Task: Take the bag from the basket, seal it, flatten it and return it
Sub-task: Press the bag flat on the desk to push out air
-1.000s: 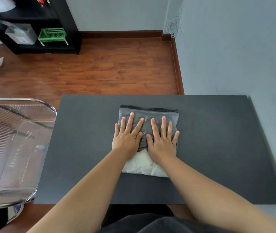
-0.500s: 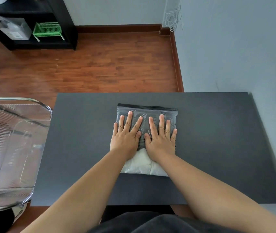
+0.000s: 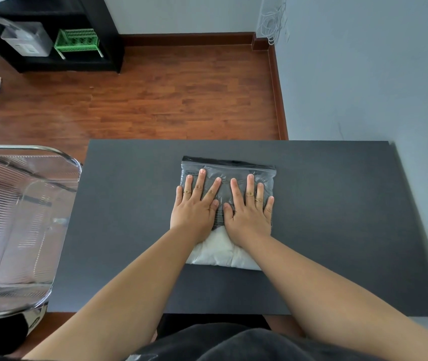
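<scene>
A clear zip bag (image 3: 229, 169) lies flat on the black table (image 3: 338, 217), its zip edge pointing away from me. White filling bulges at the bag's near end. My left hand (image 3: 196, 207) presses palm-down on the bag's left half, fingers straight and spread. My right hand (image 3: 249, 209) presses the same way on the right half, thumbs almost touching. The wire basket (image 3: 12, 225) stands to the left of the table, nothing visible inside it.
The grey wall runs along the table's right side. Wooden floor lies beyond the far edge. A black shelf (image 3: 51, 32) with a green crate (image 3: 77, 40) and a grey box stands at the back left.
Both hands have crept a little further up the bag toward the zip edge, staying flat on it. The bag has not shifted on the table.
</scene>
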A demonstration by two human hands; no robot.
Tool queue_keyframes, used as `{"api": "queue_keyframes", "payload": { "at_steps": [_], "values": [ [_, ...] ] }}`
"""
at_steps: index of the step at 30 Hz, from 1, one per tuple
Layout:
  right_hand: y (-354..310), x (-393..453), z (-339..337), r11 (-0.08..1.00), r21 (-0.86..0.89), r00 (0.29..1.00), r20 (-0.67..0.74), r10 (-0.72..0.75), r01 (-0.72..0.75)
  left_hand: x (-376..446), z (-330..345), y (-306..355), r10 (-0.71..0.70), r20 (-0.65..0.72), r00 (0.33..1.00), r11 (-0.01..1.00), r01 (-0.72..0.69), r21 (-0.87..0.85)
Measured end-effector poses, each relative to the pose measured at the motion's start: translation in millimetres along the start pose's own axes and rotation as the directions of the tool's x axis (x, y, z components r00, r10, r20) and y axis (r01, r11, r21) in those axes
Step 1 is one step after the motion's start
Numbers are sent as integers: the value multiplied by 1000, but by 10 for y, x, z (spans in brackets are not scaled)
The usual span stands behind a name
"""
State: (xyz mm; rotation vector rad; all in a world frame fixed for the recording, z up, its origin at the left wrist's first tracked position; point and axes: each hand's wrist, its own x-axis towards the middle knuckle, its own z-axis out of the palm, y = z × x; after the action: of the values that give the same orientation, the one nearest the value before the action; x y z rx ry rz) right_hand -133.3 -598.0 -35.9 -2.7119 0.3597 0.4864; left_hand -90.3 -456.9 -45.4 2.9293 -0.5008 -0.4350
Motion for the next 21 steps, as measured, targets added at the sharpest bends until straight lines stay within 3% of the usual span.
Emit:
{"api": "queue_keyframes", "payload": {
  "at_steps": [21],
  "values": [
    [11, 31, 61, 1000, -16, 1000, -28, -3, 3, 8, 13, 4, -7, -1, 1000, 1000, 7, 14]
  ]
}}
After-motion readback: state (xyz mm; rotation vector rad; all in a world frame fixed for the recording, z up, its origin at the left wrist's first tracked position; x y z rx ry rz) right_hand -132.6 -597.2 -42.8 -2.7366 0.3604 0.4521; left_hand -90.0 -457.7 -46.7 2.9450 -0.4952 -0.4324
